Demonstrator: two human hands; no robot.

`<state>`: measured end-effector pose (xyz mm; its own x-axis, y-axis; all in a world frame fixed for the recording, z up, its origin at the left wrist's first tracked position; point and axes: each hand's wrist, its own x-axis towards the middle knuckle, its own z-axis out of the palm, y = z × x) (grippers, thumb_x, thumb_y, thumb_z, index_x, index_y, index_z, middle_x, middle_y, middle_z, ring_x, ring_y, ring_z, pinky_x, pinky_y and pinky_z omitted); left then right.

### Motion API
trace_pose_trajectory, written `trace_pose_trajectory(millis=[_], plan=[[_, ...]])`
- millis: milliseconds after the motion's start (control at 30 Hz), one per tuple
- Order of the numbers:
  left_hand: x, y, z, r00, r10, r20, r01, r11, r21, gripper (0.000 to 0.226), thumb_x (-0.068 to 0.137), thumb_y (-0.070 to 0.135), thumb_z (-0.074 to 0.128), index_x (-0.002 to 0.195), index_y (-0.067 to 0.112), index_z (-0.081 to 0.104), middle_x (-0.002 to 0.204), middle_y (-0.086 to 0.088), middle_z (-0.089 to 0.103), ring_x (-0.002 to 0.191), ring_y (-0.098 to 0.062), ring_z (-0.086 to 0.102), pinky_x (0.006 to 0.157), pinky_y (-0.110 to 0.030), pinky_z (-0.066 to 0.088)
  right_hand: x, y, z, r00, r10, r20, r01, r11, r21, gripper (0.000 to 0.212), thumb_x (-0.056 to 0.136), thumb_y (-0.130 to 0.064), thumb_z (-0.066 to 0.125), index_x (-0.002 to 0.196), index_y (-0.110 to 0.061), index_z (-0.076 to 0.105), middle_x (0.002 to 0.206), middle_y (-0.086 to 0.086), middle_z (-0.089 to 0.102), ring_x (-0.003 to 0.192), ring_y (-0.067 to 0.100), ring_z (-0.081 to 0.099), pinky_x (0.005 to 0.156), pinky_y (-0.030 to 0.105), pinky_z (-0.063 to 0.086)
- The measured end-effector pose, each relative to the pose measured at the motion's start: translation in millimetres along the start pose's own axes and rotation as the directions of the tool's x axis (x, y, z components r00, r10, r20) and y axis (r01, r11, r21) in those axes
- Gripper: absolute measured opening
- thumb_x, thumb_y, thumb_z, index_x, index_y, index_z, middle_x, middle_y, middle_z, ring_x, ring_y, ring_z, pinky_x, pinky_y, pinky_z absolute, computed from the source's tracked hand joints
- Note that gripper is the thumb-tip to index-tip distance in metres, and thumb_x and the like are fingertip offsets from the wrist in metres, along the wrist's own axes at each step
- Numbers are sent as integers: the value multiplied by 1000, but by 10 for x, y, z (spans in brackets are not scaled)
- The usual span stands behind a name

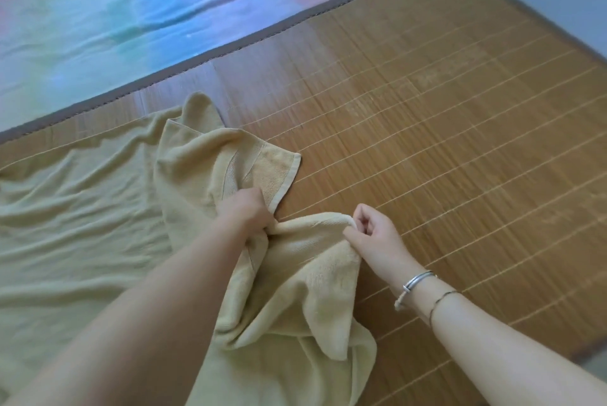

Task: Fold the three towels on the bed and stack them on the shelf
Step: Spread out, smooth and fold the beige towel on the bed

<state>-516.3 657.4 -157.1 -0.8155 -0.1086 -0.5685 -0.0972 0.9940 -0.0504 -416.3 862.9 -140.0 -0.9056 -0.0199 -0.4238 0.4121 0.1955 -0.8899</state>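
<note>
The work was at the start of a fold: a yellow towel (289,290) lay crumpled on the mat (443,126), low and centre in the frame, and both hands were gathering its near end. The left hand (244,211) had its fingers curled into the cloth just below a hemmed corner (279,172) that pointed toward the upper right. The right hand (371,234), at centre right with bracelets on the wrist, pinched a rolled edge of the same towel between thumb and fingers, the other fingers loosely curled. The towel's long axis seemed to run from the bottom centre of the frame up toward the middle, though the bunching made that uncertain. A thinner yellow cloth (75,225) was spread flat across the left of the frame, partly under the towel; whether it was another of the three I could not tell. A pastel sheet (131,11) filled the upper left. No shelf was in view. Next, I judge, the hands would need to find two matching corners, draw them apart to pull the towel taut, and lay it flat before halving it.
</note>
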Motion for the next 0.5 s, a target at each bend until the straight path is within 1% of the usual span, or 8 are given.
trace_pose_trajectory(millis=[67, 133, 200, 267, 300, 367, 433, 500], plan=[[33, 56, -19, 1000, -25, -2, 25, 998, -57, 18, 84, 26, 59, 94, 14, 50, 100, -2, 58, 89, -22, 54, 69, -31, 43, -7, 79, -76, 1000, 20, -3, -20, 1000, 11, 28, 81, 1, 51, 66, -15, 34, 60, -2, 27, 51, 8, 25, 48, 16, 26], [76, 100, -28, 995, -75, -65, 56, 963, -264, 17, 87, 26, 59, 95, 12, 54, 95, -3, 58, 89, -23, 56, 69, -31, 43, -10, 145, -97, 999, 51, 13, -51, 999, -6, 30, 80, 5, 49, 64, -15, 33, 59, -2, 28, 54, 11, 26, 49, 19, 25], [100, 138, -72, 983, -112, -146, 10, 824, -566, 15, 94, 28, 52, 91, 13, 52, 88, -4, 57, 84, -23, 54, 70, -31, 42, 8, 145, -107, 997, 73, -13, -73, 997, 36, 28, 79, 12, 43, 68, -14, 38, 62, -1, 36, 56, 13, 31, 48, 17, 27], [87, 192, -191, 966, -137, -217, -76, 655, -752, 20, 97, 30, 49, 83, 15, 48, 83, -4, 54, 80, -22, 51, 70, -32, 41, 21, 77, -170, 994, 92, -53, -85, 988, 133, 33, 79, 17, 35, 76, -12, 50, 77, -1, 57, 63, 18, 44, 49, 21, 34], [70, 235, -276, 960, -150, -236, -104, 593, -799, 22, 97, 32, 49, 82, 15, 47, 83, -4, 54, 79, -21, 51, 69, -32, 41, 26, 33, -229, 992, 101, -80, -87, 982, 170, 41, 78, 19, 32, 82, -13, 58, 89, -3, 64, 69, 20, 49, 53, 26, 38], [55, 378, -527, 950, -181, -255, -135, 497, -857, 23, 98, 34, 47, 85, 15, 48, 85, -3, 54, 80, -19, 51, 68, -28, 42, 46, -108, -432, 982, 108, -157, -77, 978, 192, 59, 76, 20, 29, 86, -20, 71, 100, -10, 66, 74, 18, 54, 64, 35, 44], [73, 639, -812, 941, -216, -261, -152, 420, -895, 23, 99, 35, 44, 93, 14, 50, 84, 1, 53, 80, -16, 51, 67, -26, 41, 80, -262, -781, 961, 95, -261, -41, 978, 205, 66, 76, 20, 28, 88, -25, 75, 104, -16, 64, 79, 12, 55, 76, 32, 48], [112, 951, -1068, 931, -227, -287, -193, 360, -913, 22, 100, 34, 42, 98, 14, 49, 83, 4, 51, 82, -14, 51, 74, -30, 42, 120, -362, -1177, 931, 78, -357, -7, 981, 194, 69, 76, 21, 27, 98, -26, 73, 104, -22, 59, 99, 10, 55, 92, 26, 45]])
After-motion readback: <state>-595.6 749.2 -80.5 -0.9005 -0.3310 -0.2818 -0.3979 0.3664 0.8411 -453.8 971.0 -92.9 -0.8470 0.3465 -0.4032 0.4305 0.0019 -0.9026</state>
